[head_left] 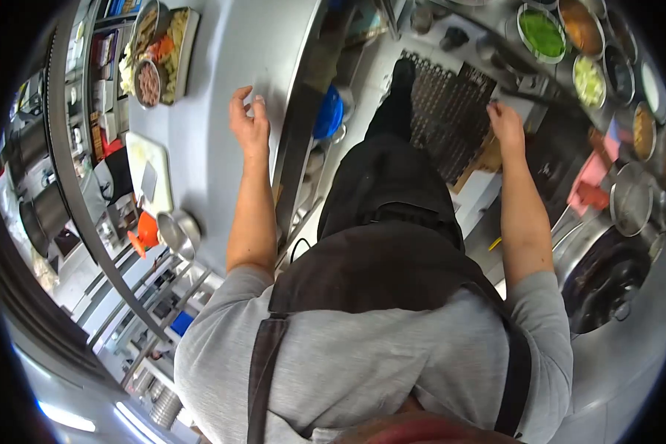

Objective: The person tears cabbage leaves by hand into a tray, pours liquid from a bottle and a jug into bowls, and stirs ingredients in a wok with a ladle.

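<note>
My left hand (pixel 250 126) is raised over the steel counter (pixel 226 163), its thumb and fingers apart and nothing between them. A tray (pixel 190 52) of cut food with a bowl of meat pieces (pixel 148 83) is farther up the counter. My right hand (pixel 507 127) is out over the floor side, near the row of ingredient bowls. Its fingers are pressed together, and what they hold, if anything, is too small to make out. Nearest to it are a bowl of chopped greens (pixel 542 33) and a bowl of pale green pieces (pixel 589 81).
On the left counter are a white cutting board (pixel 159 166) with a blade on it and a steel bowl (pixel 178 234). A large dark wok (pixel 607 277) and a strainer (pixel 631 198) are at the right. A perforated mat (pixel 448 103) covers the floor ahead.
</note>
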Tool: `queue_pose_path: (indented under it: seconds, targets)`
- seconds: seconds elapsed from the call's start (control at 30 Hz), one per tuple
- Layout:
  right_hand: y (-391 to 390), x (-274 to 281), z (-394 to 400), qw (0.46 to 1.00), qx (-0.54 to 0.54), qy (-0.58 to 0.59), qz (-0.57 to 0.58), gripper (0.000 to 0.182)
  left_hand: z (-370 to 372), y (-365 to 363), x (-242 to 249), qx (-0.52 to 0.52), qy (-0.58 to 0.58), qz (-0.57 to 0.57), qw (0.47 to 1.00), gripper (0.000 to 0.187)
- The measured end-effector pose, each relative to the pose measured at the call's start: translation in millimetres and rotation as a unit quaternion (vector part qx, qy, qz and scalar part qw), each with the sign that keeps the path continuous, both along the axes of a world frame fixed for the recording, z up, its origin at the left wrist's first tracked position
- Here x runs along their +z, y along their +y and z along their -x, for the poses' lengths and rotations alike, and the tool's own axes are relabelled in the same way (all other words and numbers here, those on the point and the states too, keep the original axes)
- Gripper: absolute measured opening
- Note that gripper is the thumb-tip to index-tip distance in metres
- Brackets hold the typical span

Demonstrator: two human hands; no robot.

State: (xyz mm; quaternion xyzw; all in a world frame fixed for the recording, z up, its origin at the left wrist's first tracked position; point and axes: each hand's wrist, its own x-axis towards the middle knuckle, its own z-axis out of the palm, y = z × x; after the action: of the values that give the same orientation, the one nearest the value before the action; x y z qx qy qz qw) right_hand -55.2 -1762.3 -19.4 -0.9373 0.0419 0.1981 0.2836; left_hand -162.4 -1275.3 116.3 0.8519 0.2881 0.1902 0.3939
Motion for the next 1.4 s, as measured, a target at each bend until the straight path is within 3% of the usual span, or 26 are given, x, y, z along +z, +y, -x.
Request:
queue_pose_path:
  seconds: [0.07,0.13,0.2,0.23,0.27,0.33,0.4,0.5,0.6,0.7,0.73,0.8,0.83,0.9,0.93,1.03,1.07,1.13,1.2,1.23,1.27,1.3,1.33,1.4]
  targets:
    - [12,-10,42,0.998,-0.016,0.005,-0.058,0.031,43,7,-18,-0.101,0.057,-0.299,0.947,0.031]
    - [15,-15,110,0.998,-0.028,0.022,-0.043,0.030,70,1,-34,-0.105,0.094,-0.256,0.956,0.035]
    - [10,-55,193,0.988,-0.068,0.111,-0.082,0.029,84,3,-53,-0.138,0.057,-0.408,0.901,0.037]
    - [1,-93,246,0.998,0.007,0.026,-0.062,0.028,79,-4,-51,-0.132,0.058,-0.417,0.897,0.039]
    - [6,-70,277,0.990,-0.007,0.138,-0.015,0.027,76,-6,-53,-0.135,0.059,-0.416,0.897,0.039]
    - [-1,-74,341,0.974,0.055,0.221,-0.007,0.023,76,-1,-59,-0.112,0.095,-0.440,0.886,0.040]
    - [-3,-78,386,0.966,0.047,0.254,-0.011,0.023,76,-2,-57,-0.127,0.101,-0.449,0.879,0.040]
    - [-10,-140,397,0.942,0.088,0.320,0.050,0.024,77,-1,-60,-0.113,0.114,-0.433,0.887,0.042]
    - [-15,-179,367,0.969,0.062,0.237,-0.034,0.027,77,-3,-59,-0.116,0.119,-0.420,0.892,0.042]
    - [-16,-209,289,0.993,0.030,0.106,0.046,0.025,77,1,-62,-0.128,0.116,-0.410,0.896,0.041]
    - [-20,-233,258,0.987,0.030,0.155,0.038,0.026,79,1,-61,-0.129,0.110,-0.401,0.900,0.041]
    - [-12,-245,204,0.990,-0.038,0.125,0.047,0.028,83,0,-60,-0.123,0.122,-0.389,0.905,0.041]
    - [0,-220,170,0.987,-0.019,0.148,0.056,0.027,83,-1,-58,-0.122,0.121,-0.375,0.911,0.041]
    - [29,-191,136,0.990,-0.063,0.124,-0.022,0.028,82,0,-59,-0.125,0.122,-0.368,0.913,0.040]
    - [44,-203,137,0.990,-0.067,0.096,-0.075,0.029,83,3,-58,-0.132,0.121,-0.370,0.912,0.040]
    - [90,-207,174,0.976,-0.047,0.080,-0.198,0.024,84,9,-62,-0.146,0.121,-0.382,0.904,0.042]
    - [103,-221,203,0.982,-0.004,0.073,-0.174,0.024,84,8,-64,-0.140,0.109,-0.364,0.914,0.038]
    - [118,-227,266,0.965,0.057,0.207,-0.152,0.027,91,11,-66,-0.124,0.088,-0.269,0.951,0.039]
    - [119,-229,339,0.948,0.185,0.241,-0.096,0.028,86,-46,-69,-0.196,0.050,-0.351,0.914,0.045]
    - [117,-237,380,0.940,0.209,0.254,-0.093,0.025,88,-79,-82,-0.243,-0.004,-0.233,0.942,0.047]
    - [110,-224,404,0.934,0.265,0.238,-0.043,0.024,97,-113,-91,-0.231,0.014,-0.156,0.960,0.049]
    - [103,-214,417,0.930,0.213,0.292,-0.063,0.023,106,-136,-113,-0.316,-0.018,-0.136,0.939,0.045]
    - [95,-206,421,0.930,0.212,0.296,-0.060,0.023,108,-152,-131,-0.392,0.039,-0.106,0.913,0.038]
    - [77,-195,418,0.933,0.236,0.249,-0.111,0.028,150,-153,-197,-0.290,0.339,0.001,0.895,0.030]
